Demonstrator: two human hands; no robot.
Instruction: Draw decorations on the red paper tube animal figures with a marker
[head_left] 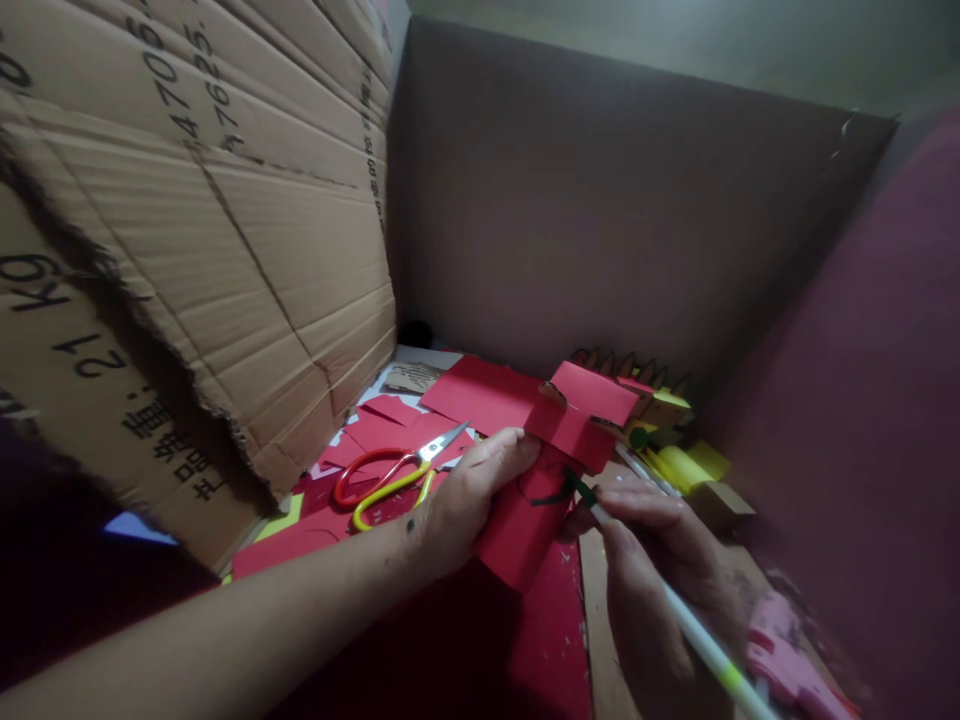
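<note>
My left hand (pixel 469 495) is closed round a red paper tube (pixel 517 530), holding it tilted. A folded red paper piece (pixel 581 410) sits at the tube's upper end. Dark curved lines are drawn on the tube's side. In my right hand (pixel 667 560) is a white marker pen (pixel 705 640) with a dark green tip, and that tip is at the drawn lines. Beside my left wrist lie scissors (pixel 397 475) with red and yellow handles, their blades pointing away. Behind them are red paper pieces (pixel 480 390).
Corrugated cardboard (pixel 247 230) walls off the left side, and a dark panel (pixel 600 210) stands at the back. To the right are yellow paper pieces (pixel 686 465) and a spiky-topped paper item (pixel 652 385). A pink tool (pixel 787 650), partly seen, lies at lower right.
</note>
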